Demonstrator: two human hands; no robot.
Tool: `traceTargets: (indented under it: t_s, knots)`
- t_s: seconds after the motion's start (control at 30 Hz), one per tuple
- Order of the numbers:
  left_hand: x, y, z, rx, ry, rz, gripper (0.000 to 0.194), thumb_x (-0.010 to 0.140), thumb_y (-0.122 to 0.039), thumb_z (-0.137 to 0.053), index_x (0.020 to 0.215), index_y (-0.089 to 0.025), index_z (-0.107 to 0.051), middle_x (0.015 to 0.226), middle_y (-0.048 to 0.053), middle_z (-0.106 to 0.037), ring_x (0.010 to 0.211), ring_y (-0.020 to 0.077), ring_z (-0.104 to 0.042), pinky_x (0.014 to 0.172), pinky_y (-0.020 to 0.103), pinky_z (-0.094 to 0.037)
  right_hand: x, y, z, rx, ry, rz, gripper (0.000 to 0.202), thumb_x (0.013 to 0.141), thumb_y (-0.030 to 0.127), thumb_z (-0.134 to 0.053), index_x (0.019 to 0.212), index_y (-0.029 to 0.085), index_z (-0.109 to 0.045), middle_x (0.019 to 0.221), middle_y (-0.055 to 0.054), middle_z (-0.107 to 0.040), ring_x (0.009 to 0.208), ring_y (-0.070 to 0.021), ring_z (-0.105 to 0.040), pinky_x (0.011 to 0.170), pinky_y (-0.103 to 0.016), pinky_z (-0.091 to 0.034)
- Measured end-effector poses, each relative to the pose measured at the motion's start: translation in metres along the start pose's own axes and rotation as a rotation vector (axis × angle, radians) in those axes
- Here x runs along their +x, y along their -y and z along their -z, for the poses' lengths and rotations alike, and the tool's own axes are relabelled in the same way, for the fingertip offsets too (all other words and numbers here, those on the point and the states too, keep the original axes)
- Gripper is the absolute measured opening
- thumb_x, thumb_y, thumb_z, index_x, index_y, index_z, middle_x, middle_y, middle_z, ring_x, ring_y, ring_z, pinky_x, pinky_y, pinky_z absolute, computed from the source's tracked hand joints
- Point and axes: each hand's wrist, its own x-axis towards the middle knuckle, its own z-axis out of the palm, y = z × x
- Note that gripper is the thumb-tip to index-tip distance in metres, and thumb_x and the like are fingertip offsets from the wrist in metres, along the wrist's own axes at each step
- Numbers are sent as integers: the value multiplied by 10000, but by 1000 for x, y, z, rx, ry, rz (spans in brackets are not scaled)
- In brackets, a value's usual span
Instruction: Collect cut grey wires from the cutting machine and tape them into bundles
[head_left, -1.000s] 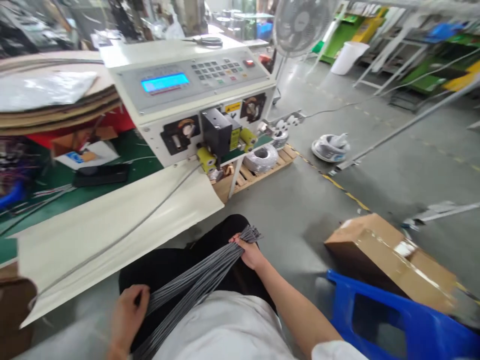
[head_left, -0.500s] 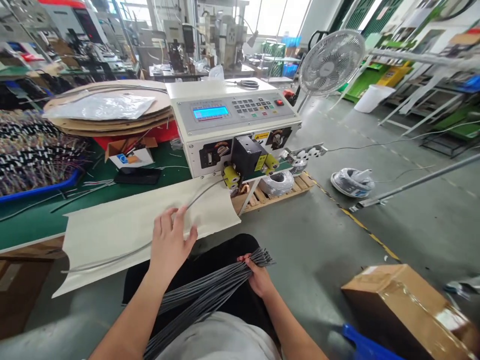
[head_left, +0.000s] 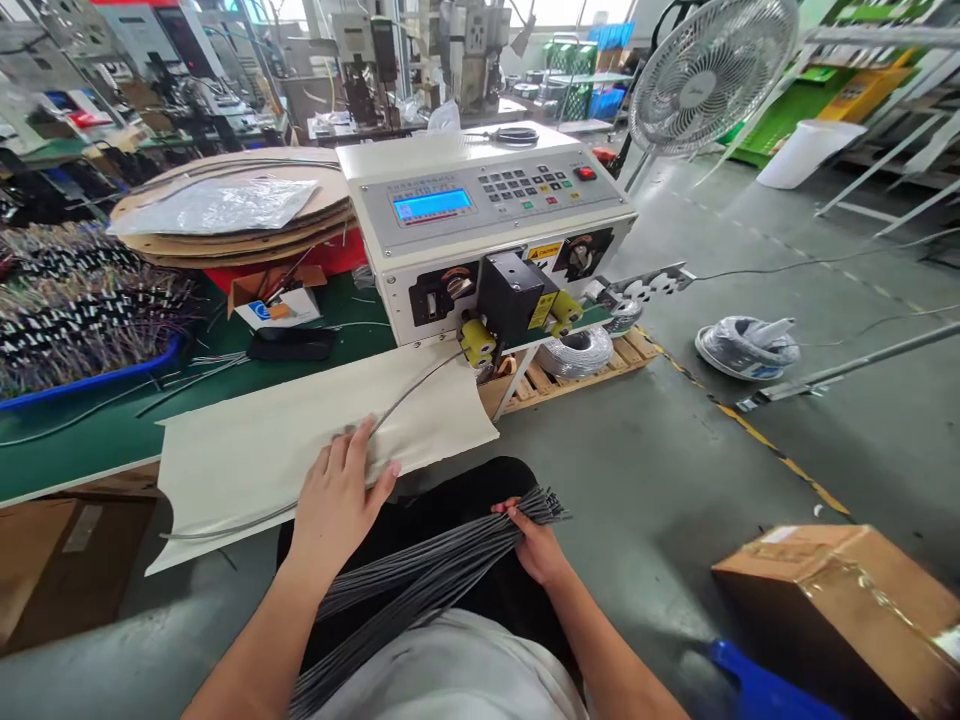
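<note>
Head view: the right hand (head_left: pixel 541 552) grips 1 grey wire bundle (head_left: pixel 442 560) across the lap (head_left: pixel 484 483), fingers closed; the left hand (head_left: pixel 334 515), fingers spread, lies over 1 loose wire (head_left: pixel 416 386) on the cream sheet (head_left: pixel 247 450) (below the machine (head_left: pixel 484 222)).

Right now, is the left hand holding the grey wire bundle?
No, the right hand grips the bundle near one end, while the left hand is over the cream sheet.

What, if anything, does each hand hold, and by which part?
Right hand: the grey wire bundle, near its right end. Left hand: over the single wire on the cream sheet; whether it grips cannot be told.
</note>
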Motion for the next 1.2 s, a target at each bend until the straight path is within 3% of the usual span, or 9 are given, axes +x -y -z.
traceTargets:
  t_s: [0.07,0.13,0.23,0.37,0.5,0.6,1.03,1.2]
  knots:
    - [-8,6,1,-48,-7,-59,495,913,-414,-562,1369,-238,-484,978,62,-663,903,225,-587,783,334,-462,0,0,0,9,-2,2,214,713,324,-832,864,232,-711,856,-17,-716,900,-207,-657,865,-364,-492]
    - [-19,8,0,-100,-91,-140,295,899,-299,-598,1192,-258,-600,855,19,-669,802,184,-581,759,309,-453,2,0,0,10,-5,1,221,709,330,-834,867,231,-714,855,-18,-722,888,-204,-661,868,-368,-495]
    - [-41,0,-11,-169,-189,-221,211,854,-193,-643,1060,-244,-636,833,3,-692,763,159,-577,763,295,-455,4,-2,0,-15,-11,4,229,707,339,-832,870,220,-725,853,-28,-737,854,-193,-664,844,-355,-502]
    - [-75,-28,-51,-245,34,-202,150,899,-264,-595,1032,-241,-662,830,5,-712,782,153,-608,734,274,-453,5,-6,2,-43,-44,16,257,655,340,-854,845,213,-737,814,-22,-746,800,-189,-668,803,-349,-511]
    - [-103,-50,-98,-282,299,-129,256,970,-349,-462,1029,-257,-693,812,5,-719,775,142,-642,659,258,-417,4,-9,5,-18,-56,-3,278,638,319,-857,871,217,-746,872,-28,-761,839,-194,-683,851,-373,-515]
    - [-111,-56,-115,-310,399,-137,300,982,-364,-424,1026,-267,-704,780,-3,-709,764,133,-641,655,253,-399,3,-10,7,-12,-22,21,295,642,307,-851,905,223,-746,971,-38,-761,889,-196,-687,897,-382,-509]
    - [-106,-64,-118,-290,596,-67,340,971,-380,-409,858,-258,-706,814,-6,-719,773,129,-647,635,255,-358,3,-8,9,3,35,15,293,627,294,-870,876,228,-730,918,-22,-747,872,-189,-676,868,-357,-522]
    - [-106,-61,-109,-314,629,-57,338,973,-406,-382,991,-270,-691,911,13,-723,822,146,-654,677,244,-397,1,-11,4,13,27,79,229,664,286,-852,827,221,-704,824,-4,-726,805,-169,-659,798,-323,-527]
